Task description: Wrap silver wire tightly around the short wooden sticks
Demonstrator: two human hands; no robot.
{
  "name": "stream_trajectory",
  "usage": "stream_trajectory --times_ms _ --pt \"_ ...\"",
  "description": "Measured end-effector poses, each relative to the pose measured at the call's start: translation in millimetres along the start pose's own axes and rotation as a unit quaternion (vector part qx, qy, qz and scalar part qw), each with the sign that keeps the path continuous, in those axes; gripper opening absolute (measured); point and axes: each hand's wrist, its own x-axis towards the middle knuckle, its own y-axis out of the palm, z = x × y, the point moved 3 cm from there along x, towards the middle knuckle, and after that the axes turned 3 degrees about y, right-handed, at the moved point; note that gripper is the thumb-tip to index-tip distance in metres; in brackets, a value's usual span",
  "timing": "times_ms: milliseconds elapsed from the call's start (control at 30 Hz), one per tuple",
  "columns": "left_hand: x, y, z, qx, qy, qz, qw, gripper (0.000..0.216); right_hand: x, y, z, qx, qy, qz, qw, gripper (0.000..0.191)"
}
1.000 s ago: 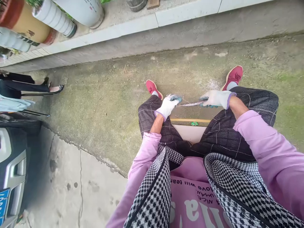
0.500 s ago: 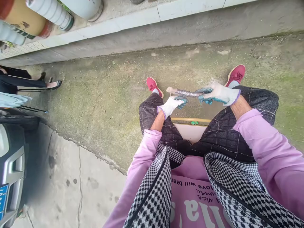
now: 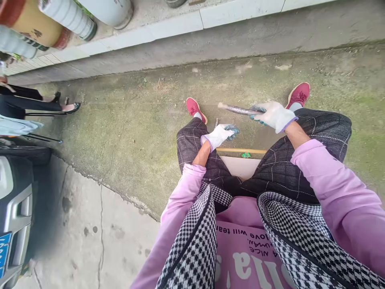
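My right hand (image 3: pixel 273 115), in a white glove with blue-green palm, is closed round one end of a stick with a shiny silvery wrapping (image 3: pixel 240 109). Its pale bare tip points left, over the ground. Lower and to the left, my left hand (image 3: pixel 223 134) is gloved alike, with its fingers curled together. A short greyish piece (image 3: pixel 216 122) shows just above that hand, and thin strands seem to stick out by its fingers. What the fingers hold is too small to name. The stick is apart from my left hand.
A yellow-edged board or seat (image 3: pixel 240 151) with a green wrapper (image 3: pixel 246 155) lies between my knees. A tiled ledge (image 3: pixel 174 29) with pots runs along the top. At the left are another person's legs (image 3: pixel 39 105) and a car (image 3: pixel 15 200).
The stick's pale tip has moved up and right, away from my left hand. My right hand has shifted slightly up and left; my left hand has barely moved.
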Motion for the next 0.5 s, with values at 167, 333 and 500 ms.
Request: stream_trajectory --times_ms 167,333,500 --pt "-0.1 -5.5 -5.4 -0.012 0.027 -0.038 0.999 0.018 2.7 0.5 -9.5 -0.134 0.040 0.050 0.989 0.019" --pt "3.3 -16.9 -10.4 0.002 0.093 -0.065 0.994 0.019 -16.1 5.2 -13.1 -0.054 0.033 0.169 0.984 0.016" --pt "10.0 -25.0 -9.2 -0.037 0.088 -0.048 0.994 0.015 -31.6 1.6 -13.2 0.088 0.002 0.257 0.962 0.013"
